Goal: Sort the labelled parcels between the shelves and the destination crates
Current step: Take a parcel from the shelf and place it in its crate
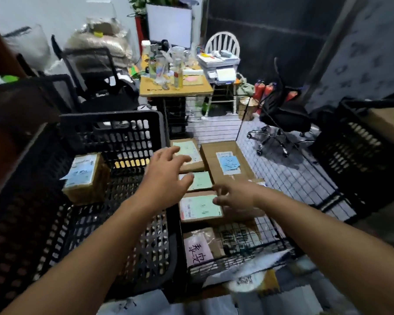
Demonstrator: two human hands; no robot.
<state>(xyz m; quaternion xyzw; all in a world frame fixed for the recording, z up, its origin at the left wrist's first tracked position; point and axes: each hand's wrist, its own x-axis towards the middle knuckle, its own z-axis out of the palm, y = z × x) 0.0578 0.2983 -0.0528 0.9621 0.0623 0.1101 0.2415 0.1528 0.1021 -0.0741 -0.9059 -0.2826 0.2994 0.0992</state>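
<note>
left hand [166,178] hiding parcel [197,166], label [188,147] (blurry) illegible

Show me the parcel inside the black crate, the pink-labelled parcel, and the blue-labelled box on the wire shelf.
crated parcel [82,172]: head view, on its pale blue label.
pink-labelled parcel [198,250]: head view, on the pink label.
blue-labelled box [229,164]: head view, on the blue label.

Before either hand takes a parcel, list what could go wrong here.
1. The left hand and right hand hover open over the middle green-labelled parcel, which lies close among others. Gripping it may drag its neighbours across the wire shelf.
2. The black crate holds a blue-labelled parcel, so dropping a green one in could be a mis-sort. The writing is too blurred to check.
</note>
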